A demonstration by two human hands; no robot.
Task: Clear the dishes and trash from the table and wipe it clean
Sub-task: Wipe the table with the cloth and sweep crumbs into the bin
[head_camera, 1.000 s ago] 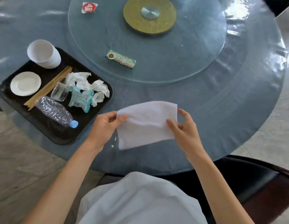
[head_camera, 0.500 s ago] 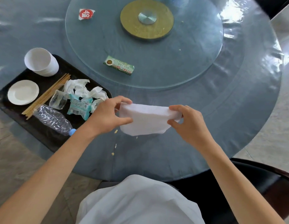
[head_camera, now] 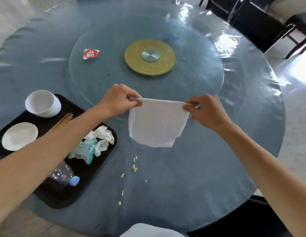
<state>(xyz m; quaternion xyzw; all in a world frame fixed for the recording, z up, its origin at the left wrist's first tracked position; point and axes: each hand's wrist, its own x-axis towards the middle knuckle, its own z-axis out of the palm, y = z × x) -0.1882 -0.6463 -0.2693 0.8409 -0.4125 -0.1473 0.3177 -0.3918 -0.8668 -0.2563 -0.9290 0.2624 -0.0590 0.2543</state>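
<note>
White cloth (head_camera: 157,124), pinched at far corners by left hand (head_camera: 117,100) and right hand (head_camera: 206,111), hung above table (head_camera: 183,177).

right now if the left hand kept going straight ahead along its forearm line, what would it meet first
Probably the round clear glass turntable: the left hand, pinching the white cloth, already hovers over its near rim. The gold centre disc lies further along; height is unclear.

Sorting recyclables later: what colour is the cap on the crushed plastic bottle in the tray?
Light blue, on the clear bottle's cap, seen in the head view.
</note>
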